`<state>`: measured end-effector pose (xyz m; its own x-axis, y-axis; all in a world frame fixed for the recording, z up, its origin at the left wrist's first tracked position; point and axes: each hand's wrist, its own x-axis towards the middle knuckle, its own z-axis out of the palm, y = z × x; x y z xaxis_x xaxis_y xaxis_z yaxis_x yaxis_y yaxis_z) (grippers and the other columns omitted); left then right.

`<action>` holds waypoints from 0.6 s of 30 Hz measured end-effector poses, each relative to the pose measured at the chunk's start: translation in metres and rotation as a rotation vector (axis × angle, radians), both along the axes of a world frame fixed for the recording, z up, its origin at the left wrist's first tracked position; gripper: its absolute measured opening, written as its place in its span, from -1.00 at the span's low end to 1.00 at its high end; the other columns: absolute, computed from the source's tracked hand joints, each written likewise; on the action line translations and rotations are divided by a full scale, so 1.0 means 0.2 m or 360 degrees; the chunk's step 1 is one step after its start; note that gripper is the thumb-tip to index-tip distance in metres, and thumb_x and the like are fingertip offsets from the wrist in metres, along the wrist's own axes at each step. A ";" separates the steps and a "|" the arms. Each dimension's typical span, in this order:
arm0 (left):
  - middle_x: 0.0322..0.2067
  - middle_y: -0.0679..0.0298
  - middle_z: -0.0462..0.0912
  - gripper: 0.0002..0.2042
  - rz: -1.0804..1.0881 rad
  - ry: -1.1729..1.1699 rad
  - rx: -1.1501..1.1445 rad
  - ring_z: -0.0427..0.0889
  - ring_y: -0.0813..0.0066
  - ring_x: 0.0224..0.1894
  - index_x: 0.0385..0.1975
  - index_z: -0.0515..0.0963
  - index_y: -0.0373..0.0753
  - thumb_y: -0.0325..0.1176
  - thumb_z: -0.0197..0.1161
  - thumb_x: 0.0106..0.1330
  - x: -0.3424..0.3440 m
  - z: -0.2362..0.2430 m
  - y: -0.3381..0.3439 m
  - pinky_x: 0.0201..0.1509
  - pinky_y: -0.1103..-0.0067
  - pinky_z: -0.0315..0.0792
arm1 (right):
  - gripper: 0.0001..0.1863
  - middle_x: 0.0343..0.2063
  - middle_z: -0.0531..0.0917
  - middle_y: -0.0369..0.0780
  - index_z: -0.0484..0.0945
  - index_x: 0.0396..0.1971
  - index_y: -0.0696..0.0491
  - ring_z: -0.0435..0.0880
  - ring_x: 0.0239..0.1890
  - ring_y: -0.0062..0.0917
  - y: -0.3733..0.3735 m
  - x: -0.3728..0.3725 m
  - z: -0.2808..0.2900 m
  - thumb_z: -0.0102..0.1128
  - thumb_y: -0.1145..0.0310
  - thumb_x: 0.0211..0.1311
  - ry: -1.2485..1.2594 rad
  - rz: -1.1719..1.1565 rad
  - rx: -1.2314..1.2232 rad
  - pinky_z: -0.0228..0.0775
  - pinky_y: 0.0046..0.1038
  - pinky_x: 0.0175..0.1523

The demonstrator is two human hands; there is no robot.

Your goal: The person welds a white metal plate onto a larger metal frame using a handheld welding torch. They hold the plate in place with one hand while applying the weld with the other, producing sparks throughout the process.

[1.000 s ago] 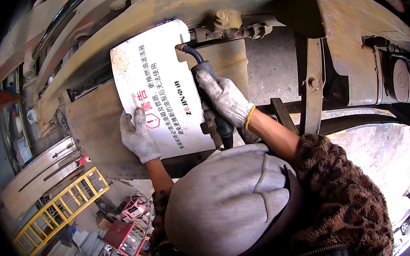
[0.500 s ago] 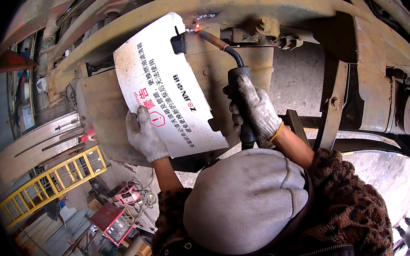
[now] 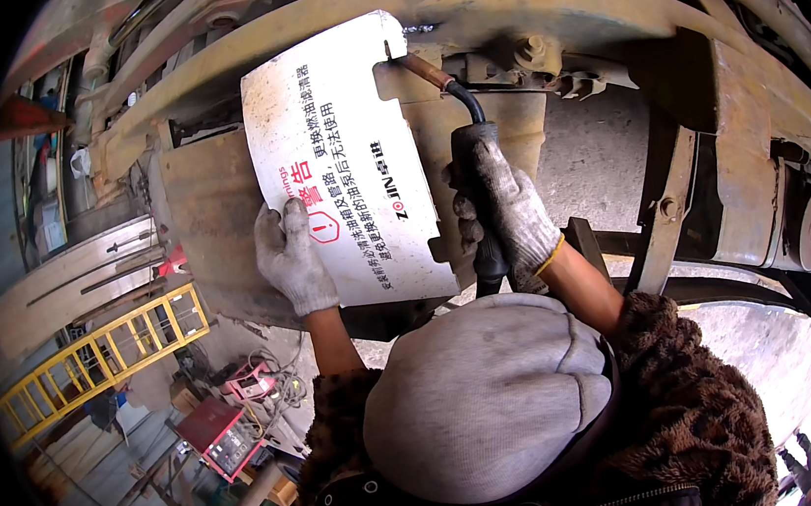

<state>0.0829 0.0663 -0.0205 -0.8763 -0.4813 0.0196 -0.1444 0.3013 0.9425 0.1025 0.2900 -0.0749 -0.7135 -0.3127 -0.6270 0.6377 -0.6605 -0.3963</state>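
Note:
My left hand [image 3: 293,257], in a white work glove, grips the lower left edge of a white printed cardboard sheet [image 3: 345,190], its thumb lying over the front. Wrapped round the black handle of a welding torch [image 3: 476,152] is my right hand [image 3: 511,204], gloved too. The torch's black neck bends up to a copper-coloured nozzle, whose tip reaches the notch at the sheet's upper right edge. Just beyond it runs a rusty yellowish frame beam [image 3: 379,1] with a shiny weld spot. No glow shows at the tip, which the sheet partly hides.
A rusty panel [image 3: 211,189] stands behind the sheet. A large bolt [image 3: 533,48] and brackets sit right of the torch. At the lower left are a yellow ladder [image 3: 105,356] and a red welding machine [image 3: 219,438] with cables. A black curved bar [image 3: 755,287] crosses at right.
The bright orange glow at the torch tip has gone out. The sheet has shifted right and slightly up with my left hand, now covering the tip's end. My right hand has barely moved.

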 end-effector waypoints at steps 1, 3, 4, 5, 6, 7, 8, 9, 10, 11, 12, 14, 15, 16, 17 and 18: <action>-0.11 0.11 0.51 -0.52 -0.0021 -0.0010 -0.0012 0.50 0.47 -0.12 0.03 0.31 -0.57 -0.41 0.27 0.20 0.00 0.00 0.00 0.01 0.58 0.37 | -0.45 -0.68 0.45 -0.30 0.46 -0.33 0.09 0.40 -0.77 -0.61 0.00 0.00 0.00 -0.03 -0.19 0.22 0.0003 0.0002 -0.0005 0.29 -0.57 -0.69; -0.12 0.11 0.51 -0.54 -0.0068 -0.0004 -0.0125 0.51 0.49 -0.14 0.02 0.33 -0.55 -0.44 0.28 0.18 0.00 -0.04 -0.02 -0.01 0.60 0.39 | -0.46 -0.69 0.44 -0.30 0.44 -0.33 0.09 0.39 -0.77 -0.60 0.00 0.00 0.02 -0.02 -0.18 0.23 0.0003 -0.0017 -0.0074 0.28 -0.57 -0.69; -0.13 0.12 0.51 -0.54 -0.0085 0.0003 -0.0187 0.52 0.50 -0.15 0.02 0.34 -0.55 -0.46 0.28 0.18 0.00 -0.04 -0.03 -0.02 0.61 0.39 | -0.47 -0.69 0.44 -0.30 0.43 -0.34 0.09 0.39 -0.77 -0.60 -0.01 0.00 0.03 -0.02 -0.18 0.23 0.0007 -0.0020 -0.0114 0.28 -0.57 -0.69; -0.14 0.12 0.51 -0.55 -0.0076 -0.0012 -0.0176 0.52 0.50 -0.15 0.02 0.34 -0.55 -0.47 0.29 0.17 0.01 -0.04 -0.04 -0.03 0.61 0.40 | -0.47 -0.70 0.43 -0.31 0.43 -0.32 0.07 0.39 -0.78 -0.60 -0.02 0.00 0.02 -0.04 -0.19 0.22 0.0014 -0.0016 -0.0089 0.28 -0.56 -0.69; -0.14 0.12 0.52 -0.55 -0.0084 -0.0035 -0.0139 0.52 0.50 -0.16 0.01 0.34 -0.54 -0.48 0.29 0.16 -0.01 -0.04 0.02 -0.04 0.62 0.41 | -0.46 -0.71 0.42 -0.32 0.43 -0.31 0.05 0.38 -0.78 -0.59 -0.02 0.01 -0.01 -0.05 -0.21 0.22 0.0013 -0.0030 -0.0038 0.28 -0.56 -0.68; -0.15 0.12 0.52 -0.55 -0.0082 -0.0055 -0.0115 0.53 0.50 -0.16 0.01 0.35 -0.54 -0.49 0.29 0.15 -0.01 -0.02 0.06 -0.05 0.62 0.42 | -0.46 -0.72 0.41 -0.33 0.44 -0.29 0.03 0.38 -0.78 -0.59 -0.02 0.01 -0.01 -0.07 -0.22 0.22 0.0015 -0.0033 -0.0001 0.28 -0.56 -0.68; -0.16 0.12 0.52 -0.55 -0.0120 -0.0057 -0.0082 0.53 0.50 -0.16 0.00 0.36 -0.53 -0.51 0.31 0.14 -0.02 -0.01 0.07 -0.06 0.63 0.43 | -0.49 -0.72 0.42 -0.32 0.43 -0.29 0.02 0.39 -0.78 -0.58 -0.01 0.01 -0.01 -0.09 -0.20 0.24 0.0000 -0.0025 -0.0023 0.30 -0.53 -0.67; -0.17 0.12 0.53 -0.56 -0.0133 -0.0060 -0.0080 0.53 0.50 -0.17 0.00 0.36 -0.53 -0.50 0.31 0.14 -0.02 -0.01 0.07 -0.06 0.63 0.43 | -0.50 -0.72 0.43 -0.32 0.43 -0.29 0.01 0.39 -0.78 -0.58 -0.02 0.00 0.00 -0.08 -0.19 0.25 0.0009 -0.0037 -0.0001 0.31 -0.53 -0.67; -0.17 0.13 0.53 -0.56 -0.0147 -0.0064 -0.0079 0.53 0.50 -0.17 -0.01 0.37 -0.53 -0.50 0.31 0.14 -0.02 -0.01 0.06 -0.07 0.63 0.43 | -0.50 -0.72 0.43 -0.32 0.43 -0.29 0.01 0.40 -0.78 -0.59 -0.02 0.00 0.01 -0.08 -0.18 0.25 0.0018 -0.0049 0.0020 0.32 -0.53 -0.67; -0.18 0.13 0.53 -0.57 -0.0161 -0.0068 -0.0078 0.54 0.51 -0.17 -0.01 0.37 -0.53 -0.50 0.31 0.14 -0.02 -0.01 0.05 -0.07 0.63 0.43 | -0.51 -0.72 0.43 -0.31 0.43 -0.29 0.01 0.40 -0.78 -0.59 -0.02 -0.01 0.02 -0.08 -0.17 0.26 0.0027 -0.0062 0.0042 0.32 -0.53 -0.67; -0.20 0.16 0.54 -0.58 -0.0159 -0.0065 -0.0072 0.53 0.52 -0.18 -0.03 0.39 -0.50 -0.49 0.32 0.13 -0.03 -0.01 0.05 -0.08 0.64 0.43 | -0.52 -0.69 0.46 -0.32 0.44 -0.26 0.02 0.42 -0.75 -0.62 -0.01 -0.01 0.01 -0.08 -0.15 0.27 0.0000 -0.0021 -0.0016 0.34 -0.57 -0.64; -0.18 0.15 0.52 -0.57 -0.0187 -0.0123 -0.0106 0.51 0.53 -0.17 -0.03 0.38 -0.51 -0.43 0.32 0.15 -0.03 -0.01 0.05 -0.07 0.64 0.39 | -0.52 -0.66 0.47 -0.33 0.45 -0.22 0.03 0.43 -0.72 -0.65 -0.03 -0.01 0.00 -0.08 -0.13 0.28 0.0006 -0.0102 0.0110 0.34 -0.60 -0.62; -0.16 0.15 0.51 -0.56 -0.0199 -0.0154 -0.0125 0.50 0.53 -0.16 -0.03 0.38 -0.51 -0.41 0.32 0.17 -0.03 0.00 0.05 -0.06 0.64 0.38 | -0.52 -0.64 0.48 -0.33 0.45 -0.20 0.03 0.43 -0.71 -0.66 -0.03 -0.01 0.00 -0.07 -0.13 0.28 0.0007 -0.0142 0.0170 0.34 -0.62 -0.61; -0.17 0.15 0.51 -0.57 -0.0193 -0.0144 -0.0126 0.50 0.53 -0.16 -0.03 0.38 -0.51 -0.41 0.31 0.17 -0.03 0.00 0.05 -0.06 0.65 0.38 | -0.52 -0.62 0.49 -0.33 0.45 -0.19 0.03 0.44 -0.70 -0.67 -0.04 -0.01 -0.01 -0.07 -0.13 0.28 -0.0002 -0.0138 0.0173 0.34 -0.63 -0.61; -0.18 0.16 0.52 -0.57 -0.0188 -0.0133 -0.0128 0.50 0.53 -0.17 -0.04 0.39 -0.51 -0.41 0.31 0.17 -0.03 0.00 0.05 -0.07 0.65 0.38 | -0.52 -0.61 0.50 -0.34 0.45 -0.17 0.03 0.44 -0.68 -0.68 -0.04 -0.01 -0.03 -0.07 -0.12 0.28 -0.0010 -0.0136 0.0175 0.34 -0.63 -0.60; -0.18 0.16 0.52 -0.58 -0.0186 -0.0127 -0.0126 0.50 0.53 -0.17 -0.04 0.39 -0.51 -0.41 0.31 0.17 -0.03 -0.01 0.05 -0.07 0.65 0.38 | -0.51 -0.59 0.51 -0.34 0.45 -0.16 0.04 0.44 -0.67 -0.69 -0.04 -0.01 -0.04 -0.07 -0.12 0.28 -0.0023 -0.0136 0.0182 0.34 -0.64 -0.59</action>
